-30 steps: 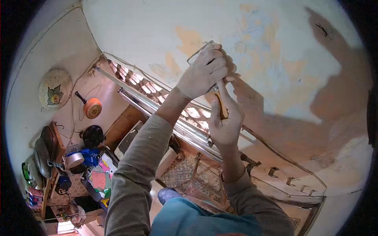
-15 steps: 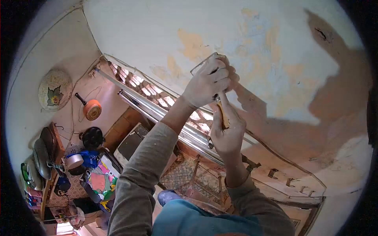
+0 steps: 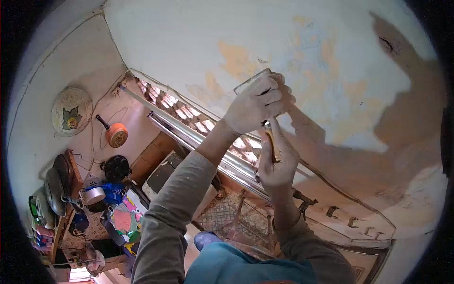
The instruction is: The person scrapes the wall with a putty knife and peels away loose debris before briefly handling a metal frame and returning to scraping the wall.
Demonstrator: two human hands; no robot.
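Both my hands are raised against the wall (image 3: 189, 38), on a scraper with a yellow-brown handle. My left hand (image 3: 255, 105) is closed round the blade end; the flat grey blade (image 3: 252, 80) shows above its knuckles, near a patch of orange paint (image 3: 234, 57). Lower down, my right hand (image 3: 279, 165) grips the scraper's handle (image 3: 273, 146), its index finger stretched up along it. Pale dust covers both hands. The left fingers hide part of the blade.
Long metal tubes (image 3: 189, 134) run diagonally below a patterned opening. An orange pan (image 3: 116, 135), a black pan (image 3: 116, 168) and a round plaque (image 3: 72, 111) hang at the left. Metal hooks (image 3: 332, 212) and a cable line the wall at the lower right.
The view has shifted slightly, so the surroundings appear a little lower and further right. Both hands keep their hold on the scraper, its blade now slightly lower in view.
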